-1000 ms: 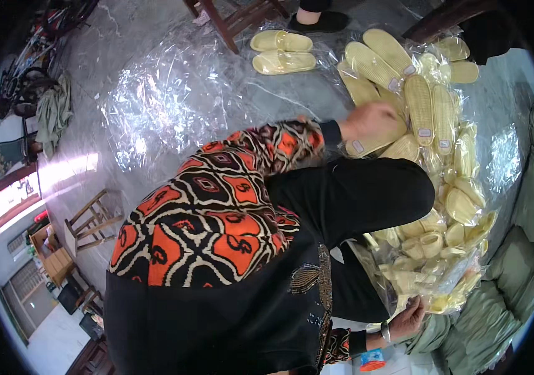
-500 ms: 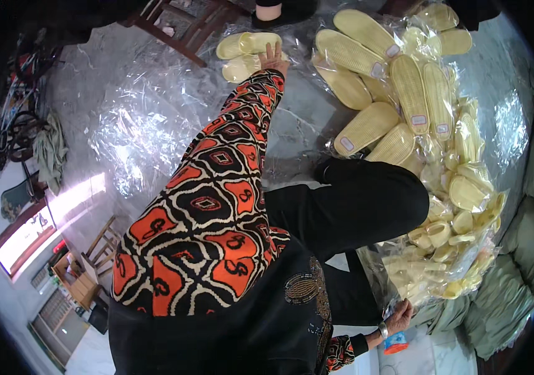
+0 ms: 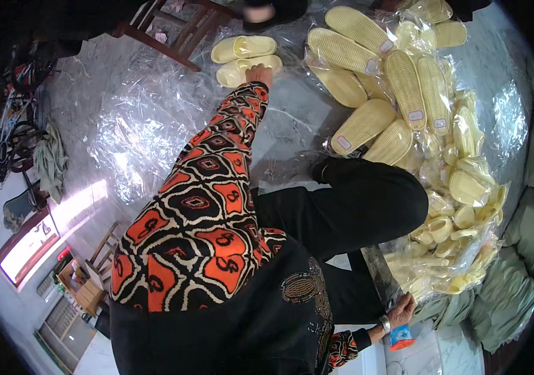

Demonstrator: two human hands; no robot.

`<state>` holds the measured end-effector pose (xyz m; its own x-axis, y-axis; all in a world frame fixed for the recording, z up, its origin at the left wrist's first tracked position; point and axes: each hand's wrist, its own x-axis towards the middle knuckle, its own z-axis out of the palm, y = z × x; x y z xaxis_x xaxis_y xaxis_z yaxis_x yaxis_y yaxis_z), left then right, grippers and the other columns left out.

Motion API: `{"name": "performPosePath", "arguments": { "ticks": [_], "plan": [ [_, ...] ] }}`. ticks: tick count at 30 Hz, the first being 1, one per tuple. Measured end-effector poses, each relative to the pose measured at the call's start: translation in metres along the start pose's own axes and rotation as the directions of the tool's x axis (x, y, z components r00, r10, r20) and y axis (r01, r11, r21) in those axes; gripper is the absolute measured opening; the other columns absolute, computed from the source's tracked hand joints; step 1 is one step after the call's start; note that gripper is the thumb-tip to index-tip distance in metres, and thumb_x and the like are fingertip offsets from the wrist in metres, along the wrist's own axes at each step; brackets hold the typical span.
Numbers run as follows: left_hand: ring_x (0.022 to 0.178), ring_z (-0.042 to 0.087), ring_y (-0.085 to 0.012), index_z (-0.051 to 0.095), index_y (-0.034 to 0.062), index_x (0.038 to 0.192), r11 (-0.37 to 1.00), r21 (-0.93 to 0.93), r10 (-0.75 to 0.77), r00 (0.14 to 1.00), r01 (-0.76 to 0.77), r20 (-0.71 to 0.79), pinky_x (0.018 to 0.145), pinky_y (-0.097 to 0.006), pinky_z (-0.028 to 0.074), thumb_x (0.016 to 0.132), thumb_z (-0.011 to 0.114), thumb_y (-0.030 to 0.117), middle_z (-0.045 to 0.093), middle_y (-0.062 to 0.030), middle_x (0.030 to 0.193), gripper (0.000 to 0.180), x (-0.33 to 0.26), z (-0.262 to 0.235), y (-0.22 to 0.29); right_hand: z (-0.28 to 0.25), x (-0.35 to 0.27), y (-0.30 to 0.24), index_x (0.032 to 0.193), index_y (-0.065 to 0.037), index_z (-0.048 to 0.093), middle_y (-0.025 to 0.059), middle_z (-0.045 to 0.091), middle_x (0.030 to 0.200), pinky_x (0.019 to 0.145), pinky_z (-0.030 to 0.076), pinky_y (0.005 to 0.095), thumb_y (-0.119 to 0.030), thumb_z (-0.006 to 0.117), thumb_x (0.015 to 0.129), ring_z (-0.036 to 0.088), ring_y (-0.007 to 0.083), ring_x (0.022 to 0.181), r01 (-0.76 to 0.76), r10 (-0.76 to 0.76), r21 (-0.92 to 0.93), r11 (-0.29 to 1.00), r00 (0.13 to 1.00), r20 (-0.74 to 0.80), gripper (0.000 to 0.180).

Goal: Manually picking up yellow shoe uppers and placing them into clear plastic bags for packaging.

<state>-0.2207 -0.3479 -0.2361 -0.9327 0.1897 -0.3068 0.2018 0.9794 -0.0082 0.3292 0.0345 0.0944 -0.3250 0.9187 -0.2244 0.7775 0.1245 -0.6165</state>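
Two pale yellow slippers lie side by side on the floor at the top: the farther slipper (image 3: 243,48) is apart from my fingers. My left hand (image 3: 259,75) reaches out to the nearer slipper (image 3: 232,74), its fingers curled down over the side of it. At the lower right, beside the heap, my right hand (image 3: 400,310) has its fingers closed at the edge of a clear plastic bag (image 3: 379,272). The fingertips there are small and partly hidden.
A large heap of yellow slippers (image 3: 408,87), many in clear film, spreads along my right. Crinkled plastic sheeting (image 3: 132,134) covers floor on the left. A wooden stool (image 3: 179,28) stands beyond. Grey-green cloth bundles (image 3: 504,300) and a blue-orange packet (image 3: 401,337) lie at right.
My left hand has drawn back slightly from the farther slipper to the nearer one, and its spread fingers have curled. The slippers lie closer together. My right hand stays at the bag.
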Motion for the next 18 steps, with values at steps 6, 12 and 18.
{"name": "performPosePath", "arguments": {
  "ticks": [6, 12, 18],
  "plan": [
    [0.088, 0.053, -0.0361, 0.054, 0.0056, 0.090, 0.826, -0.542, 0.134, 0.988, -0.155, -0.078, 0.074, -0.043, 0.042, 0.080, 0.043, 0.026, 0.056, -0.0194, 0.091, 0.025, -0.024, -0.045, 0.004, -0.005, -0.005, -0.007, 0.090, 0.003, 0.058, 0.0066, 0.058, 0.079, 0.067, 0.042, 0.0228, -0.013, 0.054, 0.085, 0.050, 0.0112, 0.071, 0.139, -0.200, -0.304, 0.942, 0.963, -0.181, 0.018],
    [0.061, 0.058, -0.0201, 0.052, 0.0060, 0.084, 0.039, -0.999, 0.076, 0.997, -0.035, -0.032, 0.055, -0.033, 0.048, 0.085, 0.045, 0.026, 0.056, -0.0064, 0.072, 0.021, -0.045, -0.166, 0.039, -0.011, -0.011, -0.033, 0.095, 0.002, 0.056, 0.0117, 0.060, 0.087, 0.074, 0.043, 0.0252, -0.015, 0.050, 0.086, 0.055, 0.0167, 0.080, 0.173, -0.354, -0.450, 0.876, 0.864, -0.358, 0.020],
    [0.064, 0.057, -0.0170, 0.051, 0.0063, 0.082, -0.728, -0.658, 0.368, 0.920, 0.193, -0.138, 0.060, -0.034, 0.049, 0.088, 0.044, 0.023, 0.057, -0.0040, 0.071, 0.019, -0.098, -0.302, 0.102, 0.000, -0.001, -0.038, 0.121, -0.006, 0.044, 0.0093, 0.055, 0.082, 0.066, 0.041, 0.0277, -0.009, 0.045, 0.084, 0.050, 0.0171, 0.070, 0.197, -0.339, -0.342, 0.919, 0.838, -0.427, 0.037]
  ]
}}
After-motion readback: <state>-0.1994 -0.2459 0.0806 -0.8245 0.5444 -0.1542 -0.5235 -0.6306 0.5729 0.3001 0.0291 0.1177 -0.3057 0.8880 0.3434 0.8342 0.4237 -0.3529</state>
